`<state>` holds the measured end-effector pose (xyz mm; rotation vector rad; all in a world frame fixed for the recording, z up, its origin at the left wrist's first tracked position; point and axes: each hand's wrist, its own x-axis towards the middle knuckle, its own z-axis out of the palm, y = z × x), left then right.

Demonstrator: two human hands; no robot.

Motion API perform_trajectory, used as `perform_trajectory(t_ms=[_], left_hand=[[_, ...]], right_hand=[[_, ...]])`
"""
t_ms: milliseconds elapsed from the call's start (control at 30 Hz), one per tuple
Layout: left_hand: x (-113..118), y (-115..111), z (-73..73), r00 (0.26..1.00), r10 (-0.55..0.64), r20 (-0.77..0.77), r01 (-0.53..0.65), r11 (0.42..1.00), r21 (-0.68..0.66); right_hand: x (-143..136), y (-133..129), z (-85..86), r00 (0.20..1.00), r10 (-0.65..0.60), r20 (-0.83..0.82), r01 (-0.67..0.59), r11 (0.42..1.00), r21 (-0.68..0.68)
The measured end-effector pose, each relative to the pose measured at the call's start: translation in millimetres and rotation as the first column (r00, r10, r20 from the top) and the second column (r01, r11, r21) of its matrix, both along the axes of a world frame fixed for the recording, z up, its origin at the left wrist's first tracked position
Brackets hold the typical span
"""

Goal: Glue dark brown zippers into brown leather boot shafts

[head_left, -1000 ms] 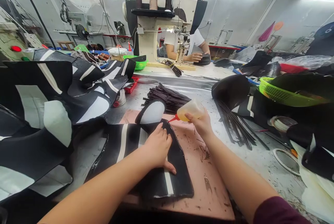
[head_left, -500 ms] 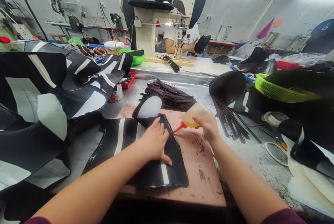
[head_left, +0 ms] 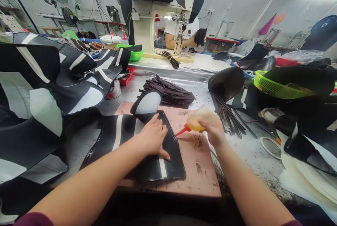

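The left hand (head_left: pixel 154 138) lay flat, fingers together, on the black-and-white shoe panel (head_left: pixel 147 148); the right hand (head_left: pixel 214 131) gripped a glue bottle (head_left: pixel 198 120) (red nozzle at the panel's edge).

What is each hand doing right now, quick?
Left hand: open, pressed flat on the black-and-white striped piece.
Right hand: closed around the squeeze bottle, its red nozzle at the piece's edge.
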<state>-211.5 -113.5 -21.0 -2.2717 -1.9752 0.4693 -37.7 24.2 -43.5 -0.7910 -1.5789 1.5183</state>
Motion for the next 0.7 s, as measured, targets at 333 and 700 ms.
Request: perform_trajectory(t_ms=[333, 700], left_hand=[[2, 1, 2.3, 0.999, 0.009, -0.034, -0.009, 1.0, -0.01], [2, 3, 2.8, 1.0, 0.007, -0.024, -0.007, 1.0, -0.007]], right_hand=[[17, -15, -6.5, 1.0, -0.006, -0.012, 0.005, 0.999, -0.036], [37, -27, -11.1, 0.999, -0.026, -0.034, 0.024, 0.999, -0.035]])
